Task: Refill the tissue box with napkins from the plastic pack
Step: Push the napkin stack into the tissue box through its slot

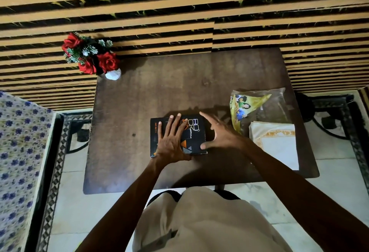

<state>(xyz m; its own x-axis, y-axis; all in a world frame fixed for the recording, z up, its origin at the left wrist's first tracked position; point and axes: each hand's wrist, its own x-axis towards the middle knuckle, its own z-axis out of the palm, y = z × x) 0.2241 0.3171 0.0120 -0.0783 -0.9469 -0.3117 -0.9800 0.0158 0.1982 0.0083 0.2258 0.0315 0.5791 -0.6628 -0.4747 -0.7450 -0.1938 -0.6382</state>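
On the dark bench (139, 101), the left hand (171, 141) presses flat on the black tissue box (196, 131) while the right hand (221, 133), fingers spread apart, hovers beside it, the napkins (277, 145) and plastic pack (257, 105) lying to the right.

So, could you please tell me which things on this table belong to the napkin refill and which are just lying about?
Part of the job:
black tissue box, under the left hand
plastic pack
white napkins
right hand, open beside the box

Just lying about:
red flowers in a white vase
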